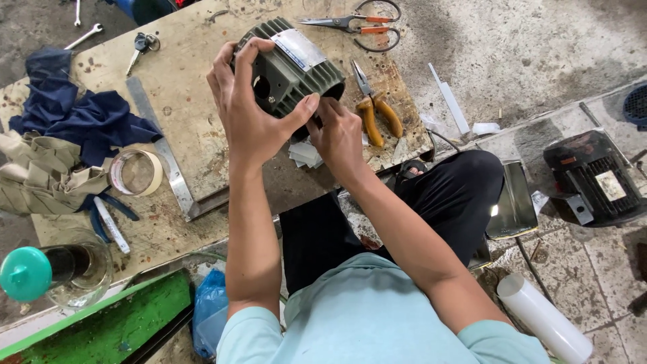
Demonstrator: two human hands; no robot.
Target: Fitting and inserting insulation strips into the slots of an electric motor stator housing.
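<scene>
Motor housing (296, 71) gripped in left hand (246, 111), axis tilted up-right, right hand (337, 135) pinching its lower rim.

motor housing (291, 71) on board (195, 128), between both hands | scissors (357, 25) behind it | pliers (374, 111) right of it, on board | tape roll (137, 172) left, by cloth pile (60, 135) | keys (141, 46) far left on board | jar (57, 269) near left | second motor (593, 178) far right on floor
</scene>
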